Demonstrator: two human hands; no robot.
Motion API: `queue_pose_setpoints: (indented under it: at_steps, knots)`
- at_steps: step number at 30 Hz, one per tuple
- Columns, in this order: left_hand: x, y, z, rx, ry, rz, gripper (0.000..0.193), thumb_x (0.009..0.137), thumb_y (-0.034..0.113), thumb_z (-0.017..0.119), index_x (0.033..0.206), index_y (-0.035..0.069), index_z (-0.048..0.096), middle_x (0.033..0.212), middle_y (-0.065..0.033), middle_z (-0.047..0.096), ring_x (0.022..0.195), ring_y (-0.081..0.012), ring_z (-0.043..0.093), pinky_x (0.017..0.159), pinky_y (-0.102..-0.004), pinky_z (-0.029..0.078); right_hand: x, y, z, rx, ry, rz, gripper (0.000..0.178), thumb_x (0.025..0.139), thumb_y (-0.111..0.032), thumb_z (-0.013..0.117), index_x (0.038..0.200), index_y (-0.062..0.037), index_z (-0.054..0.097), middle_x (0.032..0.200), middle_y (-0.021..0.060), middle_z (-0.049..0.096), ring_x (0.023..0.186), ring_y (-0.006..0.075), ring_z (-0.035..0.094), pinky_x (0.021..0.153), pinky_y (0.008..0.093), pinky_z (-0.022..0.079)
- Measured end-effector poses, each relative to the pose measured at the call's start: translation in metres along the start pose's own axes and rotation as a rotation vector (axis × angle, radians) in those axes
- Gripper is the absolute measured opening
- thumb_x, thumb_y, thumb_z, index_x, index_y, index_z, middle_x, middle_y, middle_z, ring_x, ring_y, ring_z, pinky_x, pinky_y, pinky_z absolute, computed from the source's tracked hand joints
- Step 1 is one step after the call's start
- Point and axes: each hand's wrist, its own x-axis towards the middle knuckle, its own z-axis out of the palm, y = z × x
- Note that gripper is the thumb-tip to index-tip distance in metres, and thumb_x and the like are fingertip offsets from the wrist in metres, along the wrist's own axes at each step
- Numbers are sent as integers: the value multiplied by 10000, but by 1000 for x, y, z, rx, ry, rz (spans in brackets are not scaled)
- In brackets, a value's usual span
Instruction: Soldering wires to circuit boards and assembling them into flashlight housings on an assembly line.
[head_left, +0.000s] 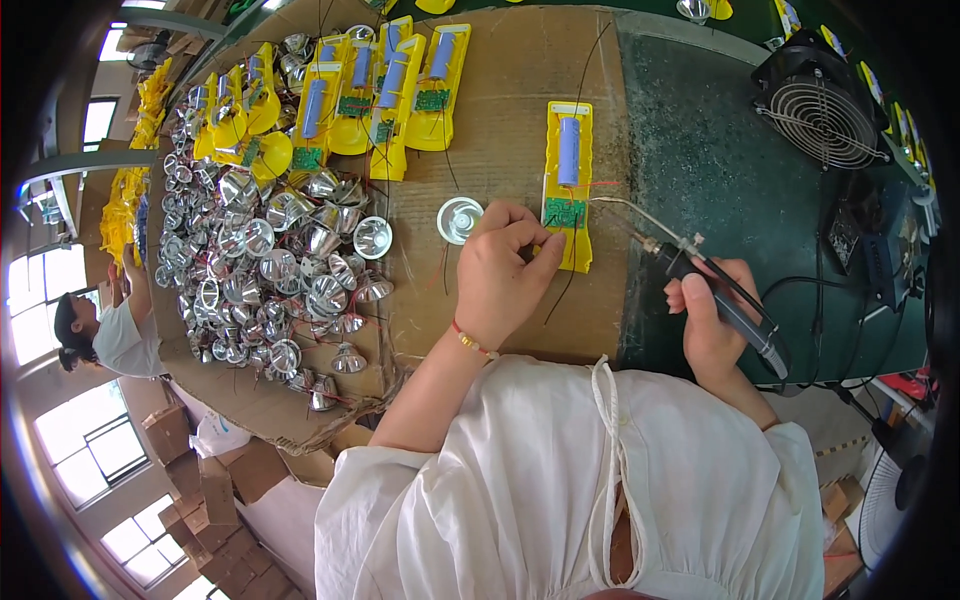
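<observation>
A yellow plastic housing point(583, 258) lies on the cardboard, with a blue cylindrical battery point(569, 150) and a green circuit board point(562, 212) in it. Thin red and black wires come off the board. My left hand point(505, 265) is closed in a pinch at the board's lower left edge; what the fingertips hold is hidden. Just left of it sits a silver reflector cup point(459, 220). My right hand point(715, 320) grips a soldering iron point(735, 318) with a thin curved metal feed tube point(640, 212), whose end reaches the board's right side.
Left of the cardboard mat point(500, 90) is a large heap of reflector cups point(275, 265). Several more yellow housings point(440, 100) with batteries lie at the back left. A round fan with a wire guard point(825, 118) stands far right, above black cables point(820, 285). Another person point(120, 330) is at the far left.
</observation>
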Motion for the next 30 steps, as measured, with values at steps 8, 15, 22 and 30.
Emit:
queue_pose_setpoints:
  at_steps: [8,15,22,30]
  knots:
    - [1,2,0,-27,-10,-35,116,727,115,676,707,3,652,798,-74,556,519,-150,515,493,-265,419,1,9,-9,36,18,-23,207,833,-123,598,947,26,510,741,117,579,598,137,559,545,236,459]
    - [1,5,-1,1,-11,-26,120,731,111,677,714,-3,646,797,-75,559,511,-135,504,486,-253,410,3,10,-19,34,48,11,175,830,-77,598,921,31,494,737,115,594,623,125,576,586,241,493]
    - [3,14,-12,123,-165,-201,149,741,151,642,802,14,644,645,-106,638,579,-196,639,553,-289,495,9,10,-49,-48,97,-57,183,829,-87,601,921,31,496,725,112,599,610,120,566,569,234,477]
    - [228,55,39,326,-154,27,293,722,333,624,648,55,673,655,-142,638,654,-287,634,678,-348,512,17,16,-56,29,142,81,163,829,-66,599,918,25,499,750,109,599,643,116,573,591,231,480]
